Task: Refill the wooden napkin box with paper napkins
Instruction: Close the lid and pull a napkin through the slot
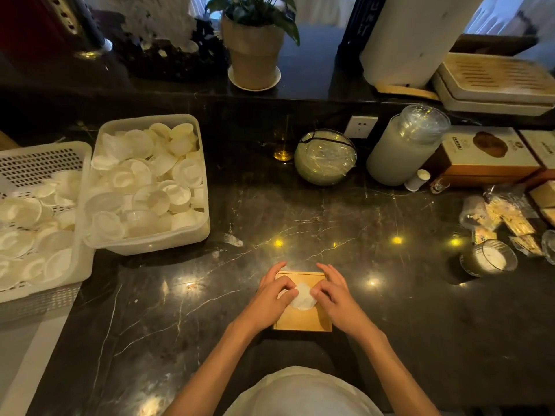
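both hands working over the wooden box (302, 321) on the dark counter (390, 295), left hand (271, 298) and right hand (332, 298) each pinching the white napkin (302, 297) poking up between them from the lid's middle, equally near

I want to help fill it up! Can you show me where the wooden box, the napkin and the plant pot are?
wooden napkin box (303, 322): head view, on the near part of its lid.
paper napkin (302, 297): head view, on the white tuft between the hands.
plant pot (253, 55): head view, on its front wall.
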`<state>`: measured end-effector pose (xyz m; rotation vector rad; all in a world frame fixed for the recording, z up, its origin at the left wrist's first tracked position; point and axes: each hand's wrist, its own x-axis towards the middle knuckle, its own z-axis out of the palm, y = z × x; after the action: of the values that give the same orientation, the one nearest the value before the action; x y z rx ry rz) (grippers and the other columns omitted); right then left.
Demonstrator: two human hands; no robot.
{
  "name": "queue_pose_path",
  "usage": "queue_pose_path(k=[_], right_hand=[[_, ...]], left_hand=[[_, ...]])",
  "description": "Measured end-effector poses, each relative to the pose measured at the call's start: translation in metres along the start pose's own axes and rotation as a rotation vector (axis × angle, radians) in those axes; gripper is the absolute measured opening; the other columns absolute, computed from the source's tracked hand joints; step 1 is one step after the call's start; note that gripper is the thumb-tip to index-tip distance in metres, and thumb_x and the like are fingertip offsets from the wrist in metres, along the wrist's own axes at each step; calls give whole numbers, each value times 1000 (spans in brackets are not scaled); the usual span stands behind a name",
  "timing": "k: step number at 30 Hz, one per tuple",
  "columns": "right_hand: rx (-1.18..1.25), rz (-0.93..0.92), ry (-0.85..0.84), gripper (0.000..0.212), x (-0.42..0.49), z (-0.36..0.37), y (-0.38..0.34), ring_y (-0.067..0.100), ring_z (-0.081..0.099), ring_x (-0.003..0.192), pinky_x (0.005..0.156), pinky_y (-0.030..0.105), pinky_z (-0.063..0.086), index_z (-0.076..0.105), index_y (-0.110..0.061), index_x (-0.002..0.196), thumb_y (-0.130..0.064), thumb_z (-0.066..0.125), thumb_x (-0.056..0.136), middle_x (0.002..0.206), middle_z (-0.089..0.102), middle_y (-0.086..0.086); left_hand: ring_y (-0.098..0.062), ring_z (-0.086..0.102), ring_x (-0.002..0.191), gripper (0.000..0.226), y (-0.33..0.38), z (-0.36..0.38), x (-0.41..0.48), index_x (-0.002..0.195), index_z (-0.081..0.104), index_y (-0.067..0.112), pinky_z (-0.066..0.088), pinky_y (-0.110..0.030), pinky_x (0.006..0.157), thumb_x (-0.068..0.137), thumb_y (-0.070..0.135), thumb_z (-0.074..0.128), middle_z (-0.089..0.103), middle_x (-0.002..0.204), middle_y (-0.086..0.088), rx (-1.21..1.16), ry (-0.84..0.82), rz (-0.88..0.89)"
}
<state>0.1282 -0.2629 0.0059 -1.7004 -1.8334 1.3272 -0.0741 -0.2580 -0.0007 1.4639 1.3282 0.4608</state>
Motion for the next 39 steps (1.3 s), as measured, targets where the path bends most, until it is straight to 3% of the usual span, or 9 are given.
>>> queue_pose_path(k=[8,12,18,24,30,34,36,39], right_hand=[[84,29,1,21,-1,4,3,0,10,144,119,42,15,67,-26,87,-35,53,99,155,19,-23],[0,-19,-75,20,2,-3,2,2,-8,147,116,41,2,73,-33,92,-47,59,93,162,7,-19],[-101,-17,-200,44,8,-3,-2,3,-19,146,116,41,2,68,-17,74,-52,52,95,159,-1,-26],[-14,-2,-183,19,11,-9,-1,9,-10,150,118,46,-1,71,-35,83,-48,59,92,155,14,-27],[-143,0,-231,59,13,-5,-3,3,-21,146,116,42,1,70,-19,70,-70,44,88,161,2,-25],[-130,30,-199,63,12,-5,-5,-5,-21,143,119,48,1,71,-25,72,-73,35,89,155,4,-34],[-76,60,-195,62,11,-3,-7,-7,-21,142,119,49,1,75,-31,81,-75,32,88,153,4,-37],[-26,86,-194,73,12,0,-6,-7,-21,143,119,50,0,75,-21,107,-76,31,88,154,2,-38]], left_hand=[[-8,18,146,15,-3,-1,0,89,62,19,20,-40,117,96,32,57,19,159,19,-48,-6,9],[-10,19,146,15,-1,0,1,88,62,20,21,-41,116,97,30,56,20,159,18,-41,4,0],[-11,21,146,16,-2,-1,1,89,63,17,24,-44,118,97,30,57,20,159,16,-28,-4,13],[-11,21,145,15,-1,-1,0,90,63,17,23,-45,118,97,29,57,21,159,16,-41,-4,0],[-11,20,145,15,0,-1,0,89,62,16,21,-38,115,97,27,55,21,159,14,-14,-5,13],[-10,19,146,15,-1,0,0,89,61,16,21,-41,117,97,28,55,20,159,15,-2,-9,10],[-10,18,146,16,-2,0,0,88,61,16,20,-39,116,97,28,55,20,159,16,-2,-8,12],[-11,19,146,16,-2,0,0,87,61,17,20,-40,116,97,28,55,21,159,15,-6,-8,16]])
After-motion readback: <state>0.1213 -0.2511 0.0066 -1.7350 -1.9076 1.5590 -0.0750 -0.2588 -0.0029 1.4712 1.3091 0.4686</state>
